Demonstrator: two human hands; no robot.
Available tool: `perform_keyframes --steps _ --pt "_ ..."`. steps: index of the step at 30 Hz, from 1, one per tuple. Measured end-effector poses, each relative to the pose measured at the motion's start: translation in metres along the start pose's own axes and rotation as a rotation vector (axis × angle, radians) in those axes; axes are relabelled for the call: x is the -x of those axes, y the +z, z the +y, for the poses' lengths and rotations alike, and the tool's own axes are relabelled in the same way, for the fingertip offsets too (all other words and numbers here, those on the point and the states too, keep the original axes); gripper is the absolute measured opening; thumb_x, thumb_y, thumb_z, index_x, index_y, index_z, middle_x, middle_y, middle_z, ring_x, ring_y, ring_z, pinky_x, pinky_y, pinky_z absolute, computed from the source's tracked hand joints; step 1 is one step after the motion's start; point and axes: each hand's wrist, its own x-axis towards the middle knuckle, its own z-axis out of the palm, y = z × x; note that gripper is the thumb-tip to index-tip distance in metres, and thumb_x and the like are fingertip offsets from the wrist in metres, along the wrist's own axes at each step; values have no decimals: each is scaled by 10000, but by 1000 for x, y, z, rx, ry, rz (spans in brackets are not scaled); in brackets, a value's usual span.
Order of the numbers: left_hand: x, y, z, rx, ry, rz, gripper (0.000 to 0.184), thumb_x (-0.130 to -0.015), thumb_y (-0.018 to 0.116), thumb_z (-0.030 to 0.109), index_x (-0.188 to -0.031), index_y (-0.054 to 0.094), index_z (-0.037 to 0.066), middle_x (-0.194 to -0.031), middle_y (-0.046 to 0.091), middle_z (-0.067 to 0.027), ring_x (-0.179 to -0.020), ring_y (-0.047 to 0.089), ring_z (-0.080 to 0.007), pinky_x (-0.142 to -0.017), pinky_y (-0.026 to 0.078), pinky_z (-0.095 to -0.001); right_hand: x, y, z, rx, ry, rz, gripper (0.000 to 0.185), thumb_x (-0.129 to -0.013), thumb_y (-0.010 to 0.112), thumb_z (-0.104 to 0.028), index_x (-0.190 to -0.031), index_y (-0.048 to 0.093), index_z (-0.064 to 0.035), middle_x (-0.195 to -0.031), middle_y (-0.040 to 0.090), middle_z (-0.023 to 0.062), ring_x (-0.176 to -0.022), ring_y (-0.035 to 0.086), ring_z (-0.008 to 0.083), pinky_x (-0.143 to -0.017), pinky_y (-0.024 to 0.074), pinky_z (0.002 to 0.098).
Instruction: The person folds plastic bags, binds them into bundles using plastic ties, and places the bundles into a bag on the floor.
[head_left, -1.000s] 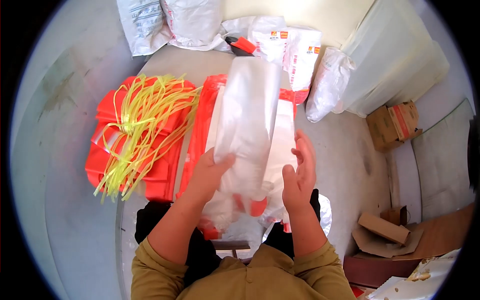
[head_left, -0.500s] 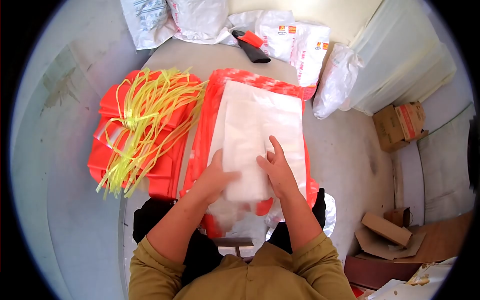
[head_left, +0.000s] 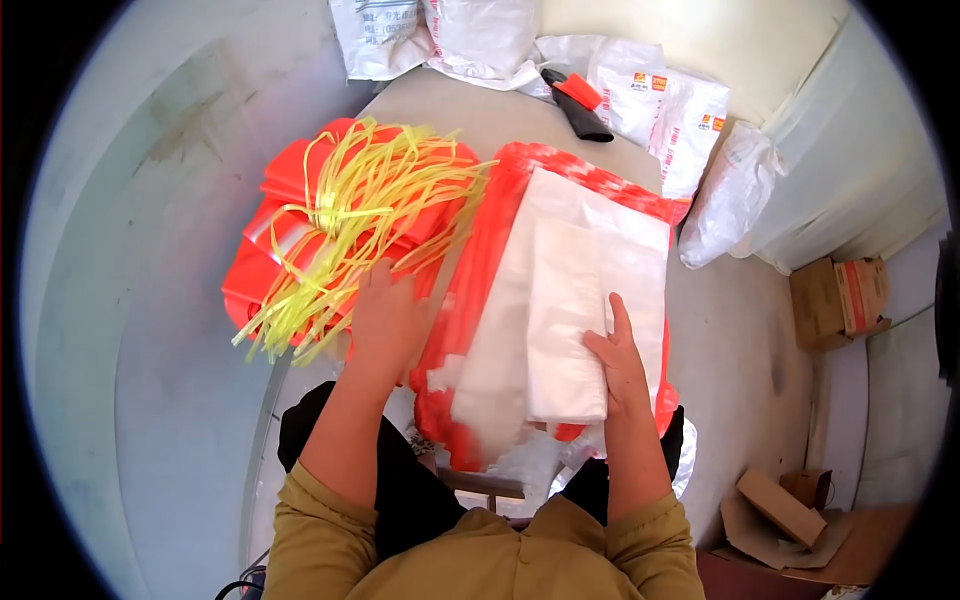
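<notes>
A folded white plastic sheet point(head_left: 563, 320) lies lengthwise on a wider white sheet point(head_left: 635, 235), which rests on a stack of red-and-white plastic bags point(head_left: 480, 290). My right hand point(head_left: 622, 365) lies along the folded sheet's right edge, index finger stretched forward and thumb apart, touching the edge. To the left, my left hand point(head_left: 388, 315) reaches over the near side of a bundle of yellow plastic strips point(head_left: 345, 215), its fingers extended. These strips lie across folded red plastic bags point(head_left: 250, 285). Whether my left fingertips touch the strips, I cannot tell.
White sacks point(head_left: 480, 40) line the table's far side, with a black-and-red object point(head_left: 580, 105) before them. Another white sack point(head_left: 730, 195) stands at the right. Cardboard boxes point(head_left: 838, 300) sit farther right, and opened cardboard point(head_left: 780, 520) lies at lower right. A wall point(head_left: 180, 250) borders the left.
My left hand has left the folded white sheet and moved left to the yellow strips. My right hand stays at the sheet's right edge. The camera view has shifted left.
</notes>
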Motion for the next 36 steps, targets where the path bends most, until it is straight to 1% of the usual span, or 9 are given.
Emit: perform_keyframes --steps 5,11,14,17,20,25,27,31,36 --pt "3 13 -23 -8 -144 -91 348 -847 786 143 -1148 707 -14 -1218 644 -185 -1158 602 -386 -1015 499 -477 7 3 -4 -101 5 -20 888 -929 642 -16 -1681 171 -61 -1508 495 232 -1271 590 293 -1041 525 376" --pt "-2 17 -28 61 -92 6 379 -854 796 173 -1165 712 -26 -1093 694 -166 -1012 656 -355 -942 533 -460 3 -1 0 -219 26 -59 816 -955 623 -52 -1659 213 -1 -1504 516 207 -1256 611 279 -1043 526 369" --pt "-8 8 -18 528 -273 -120 361 -944 756 210 -1209 717 -31 -1053 721 -121 -941 686 -261 -852 560 -402 4 -2 -4 -328 31 -186 767 -963 612 -86 -1640 265 17 -1490 538 191 -1254 619 273 -1047 528 371" --pt "-11 17 -20 1629 -578 -468 374 -1042 666 254 -1278 695 -35 -1076 730 -76 -934 690 -162 -807 562 -323 16 5 -12 -455 106 -160 705 -975 612 -126 -1607 333 18 -1462 565 184 -1249 630 284 -1040 540 390" --pt "-7 18 9 2031 -442 -689 390 -1082 607 262 -1319 662 -43 -1114 715 -44 -967 677 -121 -832 564 -285 29 22 -22 -516 173 -69 633 -989 612 -155 -1562 402 10 -1423 592 182 -1237 641 303 -1025 557 424" --pt "-11 18 63 2116 -342 -768 518 -1099 540 330 -1437 558 -62 -1394 649 -146 -1193 676 -232 -1062 537 -387 34 32 -31 -579 221 -96 566 -999 618 -165 -1515 454 0 -1386 612 176 -1217 654 309 -1004 575 457" --pt "-17 15 70 2011 -317 -764 515 -1102 537 336 -1437 564 -54 -1398 648 -134 -1185 677 -225 -1041 540 -374 29 25 -27 -632 222 -208 566 -997 620 -160 -1515 454 -2 -1385 614 173 -1216 655 302 -1003 577 453" --pt "-24 10 77 1613 -338 -655 510 -1111 521 363 -1432 587 -27 -1397 654 -109 -1168 685 -212 -973 546 -333 26 12 -22 -501 138 -139 589 -997 610 -150 -1541 436 -5 -1395 612 166 -1220 653 288 -1011 574 423" --pt "-21 6 76 1597 -433 -484 475 -1108 542 346 -1412 609 -12 -1369 672 -94 -1090 715 -196 -885 558 -299 32 -3 -34 -463 44 -57 617 -997 581 -130 -1573 406 3 -1426 601 164 -1231 651 278 -1028 561 392"
